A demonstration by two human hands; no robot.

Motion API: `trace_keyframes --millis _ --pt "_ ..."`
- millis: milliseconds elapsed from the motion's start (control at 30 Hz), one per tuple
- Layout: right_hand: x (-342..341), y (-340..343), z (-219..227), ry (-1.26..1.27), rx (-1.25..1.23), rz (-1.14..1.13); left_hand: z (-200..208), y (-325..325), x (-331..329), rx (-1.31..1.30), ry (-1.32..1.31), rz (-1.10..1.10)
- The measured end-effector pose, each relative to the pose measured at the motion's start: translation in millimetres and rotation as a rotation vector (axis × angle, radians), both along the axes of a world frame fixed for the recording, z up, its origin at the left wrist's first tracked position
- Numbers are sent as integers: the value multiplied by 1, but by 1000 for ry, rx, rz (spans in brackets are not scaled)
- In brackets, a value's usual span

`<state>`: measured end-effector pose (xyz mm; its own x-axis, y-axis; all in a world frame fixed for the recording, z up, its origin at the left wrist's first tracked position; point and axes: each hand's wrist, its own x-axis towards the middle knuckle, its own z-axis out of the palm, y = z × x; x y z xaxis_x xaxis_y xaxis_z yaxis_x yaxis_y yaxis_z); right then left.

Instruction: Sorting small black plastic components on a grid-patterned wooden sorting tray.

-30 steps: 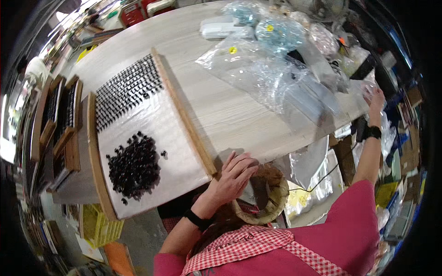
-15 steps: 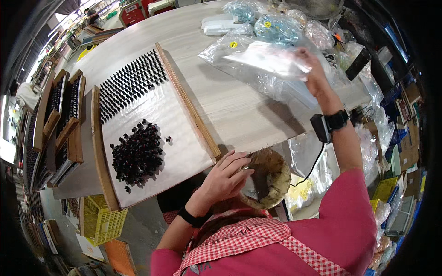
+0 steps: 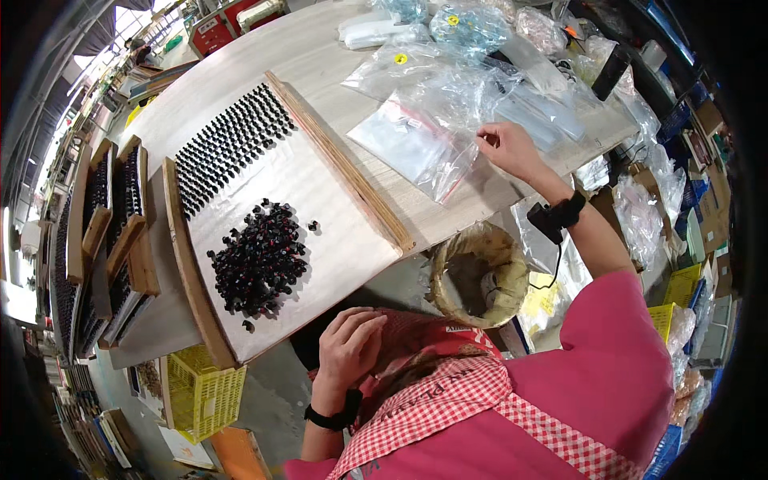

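Note:
My right hand (image 3: pixel 510 150) is over the table's right part, thumb and fingers pinched at the edge of a clear plastic bag (image 3: pixel 410 138). The bag lies flat with a reddish line along its top, among other clear bags. My left hand (image 3: pixel 350 346) is in front of the apron, its fingers curled together; anything inside them is hidden. Left of my hands, a wood-sided board (image 3: pixel 336 240) with a pale sheet bears a heap of small black parts (image 3: pixel 258 258). Rows of similar black parts (image 3: pixel 232 148) stand at its far end.
A round bin with a crumpled liner (image 3: pixel 516 268) stands at the table's front edge. Filled wooden frames (image 3: pixel 128 208) lean at the left, above a yellow crate (image 3: pixel 204 392). Bagged items (image 3: pixel 468 30) crowd the far right. A black cable (image 3: pixel 554 272) hangs from my right wrist device.
My right hand has come down and nearer, and the raised shiny plastic now lies on the table. My left hand has drawn back from the bin toward the apron. The view has shifted slightly.

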<state>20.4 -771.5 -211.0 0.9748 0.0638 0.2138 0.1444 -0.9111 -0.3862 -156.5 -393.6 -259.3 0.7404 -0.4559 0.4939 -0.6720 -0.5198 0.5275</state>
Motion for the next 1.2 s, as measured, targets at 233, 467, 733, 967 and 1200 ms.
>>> trace_keyframes --millis 233,467,733,967,1200 --pt "-16 4 -22 139 173 -28 -4 3 -11 -82 -15 11" --pt "20 0 -31 295 399 19 2 8 -9 -74 -70 -9" --pt "31 37 57 -335 105 -15 8 16 -13 -61 -81 -19" --pt "59 55 123 -571 322 51 11 22 -14 -84 -119 12" --pt "28 56 199 -960 672 210 29 30 -23 -155 -119 40"
